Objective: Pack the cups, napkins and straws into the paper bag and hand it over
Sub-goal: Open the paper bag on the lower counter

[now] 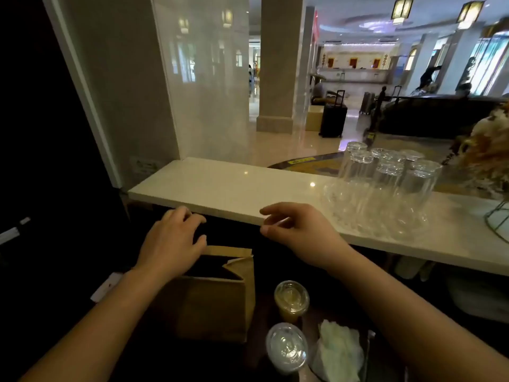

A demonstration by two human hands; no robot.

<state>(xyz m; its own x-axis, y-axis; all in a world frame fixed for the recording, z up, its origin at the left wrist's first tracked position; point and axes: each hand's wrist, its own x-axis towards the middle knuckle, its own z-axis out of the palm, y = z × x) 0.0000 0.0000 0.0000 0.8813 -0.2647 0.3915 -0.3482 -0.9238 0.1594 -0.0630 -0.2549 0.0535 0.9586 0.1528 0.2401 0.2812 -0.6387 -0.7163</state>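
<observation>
A brown paper bag (214,304) stands open on the dark lower counter in front of me. My left hand (173,241) rests on the bag's top left rim with fingers curled over the opening; whether it grips the paper I cannot tell. My right hand (300,230) hovers above and to the right of the bag, fingers apart, holding nothing. Right of the bag stand two lidded plastic cups: one with yellow drink (291,299) and a nearer one with a clear lid (286,347). A pile of white napkins (340,351) lies right of the cups. I see no straws.
A white marble ledge (220,188) runs across just beyond my hands. Several upturned clear glasses (385,186) on a glass tray stand on its right part, with a dried flower arrangement (490,158) at the far right. Beyond is a lobby with a pillar and suitcases.
</observation>
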